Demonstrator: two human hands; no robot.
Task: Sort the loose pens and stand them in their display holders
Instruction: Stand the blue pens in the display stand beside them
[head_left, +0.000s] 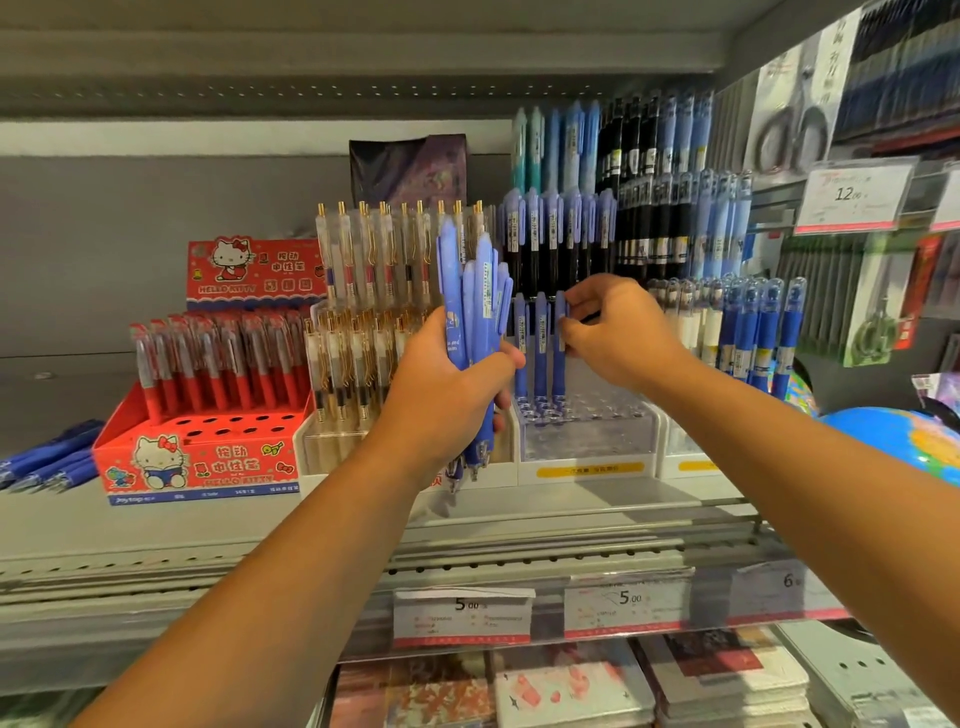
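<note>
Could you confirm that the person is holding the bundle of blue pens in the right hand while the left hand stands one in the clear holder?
Not quite: the hands are swapped. In the head view the left hand holds the bundle of blue pens, while the right hand stands one pen in the clear holder.

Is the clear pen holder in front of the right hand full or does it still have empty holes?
Mostly empty. The clear holder has only a few blue pens standing at its left side; the other holes show nothing in them.

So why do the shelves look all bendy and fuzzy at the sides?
Head view: the wide lens bows the shelf edge and stretches the corners; the scissors packs at top right are blurred, while the bunch of blue pens in the left hand looks sharper.
</note>
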